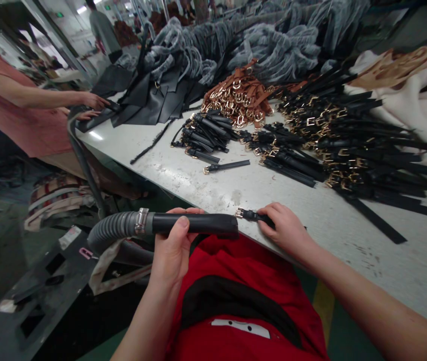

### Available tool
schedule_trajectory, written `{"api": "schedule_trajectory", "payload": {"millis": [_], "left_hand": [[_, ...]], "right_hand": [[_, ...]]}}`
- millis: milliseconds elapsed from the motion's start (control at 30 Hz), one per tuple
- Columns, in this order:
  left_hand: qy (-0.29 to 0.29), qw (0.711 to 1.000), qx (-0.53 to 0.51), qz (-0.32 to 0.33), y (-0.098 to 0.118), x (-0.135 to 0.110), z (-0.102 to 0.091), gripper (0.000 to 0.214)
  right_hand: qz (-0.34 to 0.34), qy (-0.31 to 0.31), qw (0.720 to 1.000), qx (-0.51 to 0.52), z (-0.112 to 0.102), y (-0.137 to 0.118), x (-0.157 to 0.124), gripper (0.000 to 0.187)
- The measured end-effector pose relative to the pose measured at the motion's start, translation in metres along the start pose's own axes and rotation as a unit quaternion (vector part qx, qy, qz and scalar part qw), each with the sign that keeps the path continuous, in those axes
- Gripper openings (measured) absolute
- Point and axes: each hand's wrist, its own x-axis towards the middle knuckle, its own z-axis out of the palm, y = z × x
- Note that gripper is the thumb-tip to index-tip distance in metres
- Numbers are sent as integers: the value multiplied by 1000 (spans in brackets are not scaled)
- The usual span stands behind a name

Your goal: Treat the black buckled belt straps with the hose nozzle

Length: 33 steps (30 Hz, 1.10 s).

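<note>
My left hand [175, 240] is wrapped round the black nozzle of a hose [205, 224], thumb on top. A metal clamp [141, 220] joins that nozzle to a grey ribbed hose [113, 229] curving off to the left. At the table's near edge, my right hand [283, 225] grips a short black buckle strap [250, 214], its gold buckle pointing at the nozzle's open end. Part of the strap is hidden under my fingers. Further in, a single black buckle strap [228, 166] lies by itself on the white table [198, 185].
Piles of black buckle straps [348, 145] spread over the table's right side. Brown buckle straps [236, 98] are heaped behind, with grey wrapped coils [273, 45] beyond. A co-worker in a pink top [21, 105] handles black leather pieces [156, 100] at the left.
</note>
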Motion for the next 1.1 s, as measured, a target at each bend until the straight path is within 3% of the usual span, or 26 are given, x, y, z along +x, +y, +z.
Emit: {"api": "schedule_trajectory", "payload": {"millis": [167,367,533,767,1100], "left_hand": [[3,1000,-3,-2,1,0,-3,28],[-9,1000,-14,-1,5,2,-1,26],[-36,999,-11,-2,0,11,20,29],[-90,995,25,-27,-39,42,66,31],[-97,990,83,-52,-34,46,70,32]], "right_hand": [[-12,2,1000,-21,-3,5,-3,23],[-23,-49,997,-62,-16,10,10,30],[10,-24,991,-130,-16,17,15,30],[36,-30,995,-89,-9,25,11,25],[87,-34,995,-39,-12,20,14,19]]}}
